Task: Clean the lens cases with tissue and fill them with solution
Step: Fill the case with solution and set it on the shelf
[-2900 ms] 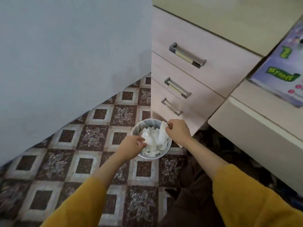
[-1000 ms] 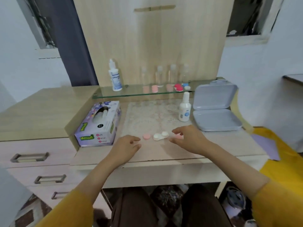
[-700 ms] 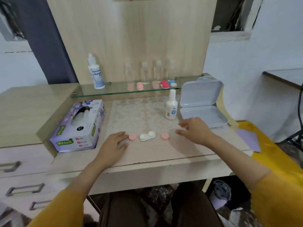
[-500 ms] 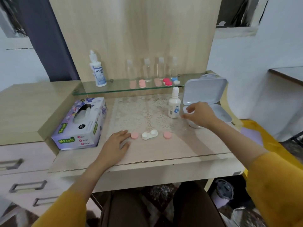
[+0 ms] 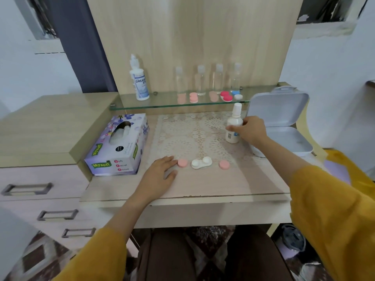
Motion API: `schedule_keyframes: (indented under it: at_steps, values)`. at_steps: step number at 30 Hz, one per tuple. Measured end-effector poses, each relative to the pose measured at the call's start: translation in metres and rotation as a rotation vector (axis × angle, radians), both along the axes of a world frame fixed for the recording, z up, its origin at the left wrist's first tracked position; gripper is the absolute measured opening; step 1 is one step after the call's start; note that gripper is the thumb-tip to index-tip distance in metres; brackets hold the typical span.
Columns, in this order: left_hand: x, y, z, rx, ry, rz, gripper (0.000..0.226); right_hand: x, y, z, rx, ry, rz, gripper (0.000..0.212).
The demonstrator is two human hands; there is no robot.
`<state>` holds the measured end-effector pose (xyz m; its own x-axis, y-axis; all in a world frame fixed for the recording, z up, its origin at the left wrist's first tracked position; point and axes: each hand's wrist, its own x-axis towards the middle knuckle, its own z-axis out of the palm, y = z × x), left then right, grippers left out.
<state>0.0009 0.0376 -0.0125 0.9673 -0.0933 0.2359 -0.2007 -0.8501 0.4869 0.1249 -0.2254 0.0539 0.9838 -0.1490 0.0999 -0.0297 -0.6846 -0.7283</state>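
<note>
One white lens case (image 5: 201, 162) is lying open on the desk (image 5: 203, 185) between two loose lids, the left pink cap (image 5: 182, 162) and the right pink cap (image 5: 224, 164). The left hand (image 5: 159, 176) is resting flat, fingers straight and slightly apart, tips just beside the left pink cap. The right hand (image 5: 250, 130) is curling its fingers round one small white bottle (image 5: 234, 120) standing upright. One tissue box (image 5: 119, 147) is sitting to the left, one open grey box (image 5: 284, 128) to the right. On the glass shelf (image 5: 162, 104), one large bottle (image 5: 139, 82) and four clear bottles (image 5: 200, 80) are standing.
</note>
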Motion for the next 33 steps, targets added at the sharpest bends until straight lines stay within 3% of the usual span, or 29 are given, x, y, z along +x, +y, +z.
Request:
schedule_keyframes:
  at_steps: [9, 21, 27, 33]
  values:
    - [0.001, 0.001, -0.001, 0.000, -0.001, 0.005, 0.038, -0.018, 0.008, -0.010, 0.080, -0.097, 0.012, 0.031]
    - [0.001, 0.000, 0.000, -0.042, 0.000, 0.013, 0.036, -0.060, 0.004, -0.022, 0.086, -0.184, 0.154, 0.032]
    - [0.013, -0.008, 0.025, -0.239, -0.020, 0.074, 0.028, -0.066, 0.006, -0.026, 0.145, -0.192, 0.163, 0.036]
    - [0.041, -0.071, 0.095, -0.255, -0.192, -0.243, 0.032, -0.069, 0.004, -0.036, 0.329, -0.178, 0.183, 0.039]
